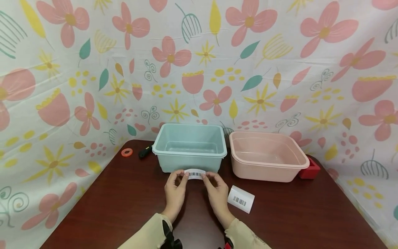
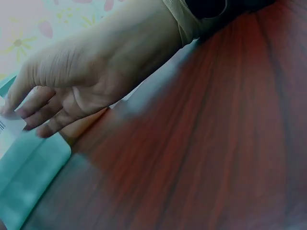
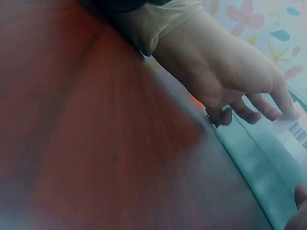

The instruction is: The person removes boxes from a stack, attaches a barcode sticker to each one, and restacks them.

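A white barcode label (image 1: 195,174) is stretched between both hands, slightly bowed, in front of the blue basin's (image 1: 189,161) near wall. My left hand (image 1: 175,193) pinches its left end between thumb and fingers. At the other end my right hand (image 1: 217,195) pinches it the same way. In the right wrist view the label's (image 3: 298,134) printed bars face outward, close to the basin's wall (image 3: 254,153). A second white piece with a barcode, a curled label sheet (image 1: 241,199), lies on the table right of my right hand.
A pink basin (image 1: 264,169) stands right of the blue one, with a red box (image 1: 309,169) partly behind it. At the back left lie an orange tape roll (image 1: 126,152) and a dark-handled tool (image 1: 144,152). A flowered cloth (image 1: 199,62) hangs behind the brown table (image 1: 124,207).
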Available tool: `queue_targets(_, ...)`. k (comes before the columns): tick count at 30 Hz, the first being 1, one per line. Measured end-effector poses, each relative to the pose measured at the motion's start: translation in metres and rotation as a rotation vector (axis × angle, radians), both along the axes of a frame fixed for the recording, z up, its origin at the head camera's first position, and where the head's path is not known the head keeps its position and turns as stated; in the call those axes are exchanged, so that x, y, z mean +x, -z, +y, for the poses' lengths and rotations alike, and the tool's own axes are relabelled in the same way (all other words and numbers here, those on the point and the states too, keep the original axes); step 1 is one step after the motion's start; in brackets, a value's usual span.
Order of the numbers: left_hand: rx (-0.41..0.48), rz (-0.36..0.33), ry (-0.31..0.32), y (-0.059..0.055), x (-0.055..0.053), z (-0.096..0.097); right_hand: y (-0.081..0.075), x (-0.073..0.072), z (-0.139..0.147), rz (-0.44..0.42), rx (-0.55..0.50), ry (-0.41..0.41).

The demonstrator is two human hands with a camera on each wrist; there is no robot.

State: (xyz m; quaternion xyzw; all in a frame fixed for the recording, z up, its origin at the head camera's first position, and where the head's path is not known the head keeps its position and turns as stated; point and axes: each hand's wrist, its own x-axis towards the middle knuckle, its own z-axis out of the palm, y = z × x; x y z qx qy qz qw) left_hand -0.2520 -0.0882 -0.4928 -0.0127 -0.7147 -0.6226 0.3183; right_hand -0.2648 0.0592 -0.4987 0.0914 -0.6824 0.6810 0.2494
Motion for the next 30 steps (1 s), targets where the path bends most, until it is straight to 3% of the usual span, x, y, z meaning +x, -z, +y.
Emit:
queue_targets(3, -0.033, 0.025, -0.06, 0.0, -0.008, -0.002, 0.001, -0.008, -0.005, 0.101, 0.088, 0.116)
queue_targets(8, -0.092, 0.033, -0.163, -0.001, -0.019, -0.005, 0.0, -0.019, -0.015, 0.189, 0.128, 0.18)
queue_targets(14, -0.133, 0.051, -0.223, -0.001, -0.03, -0.008, -0.003, -0.027, -0.022, 0.222, 0.169, 0.222)
queue_targets(19, -0.202, 0.11, -0.278, -0.001, -0.035, -0.01, -0.003, -0.032, -0.027, 0.251, 0.189, 0.271)
queue_targets(23, -0.242, 0.142, -0.319, 0.0, -0.036, -0.011, -0.002, -0.034, -0.032, 0.252, 0.192, 0.29)
queue_targets(30, -0.268, 0.132, -0.361, 0.001, -0.036, -0.012, 0.001, -0.034, -0.039, 0.246, 0.188, 0.31)
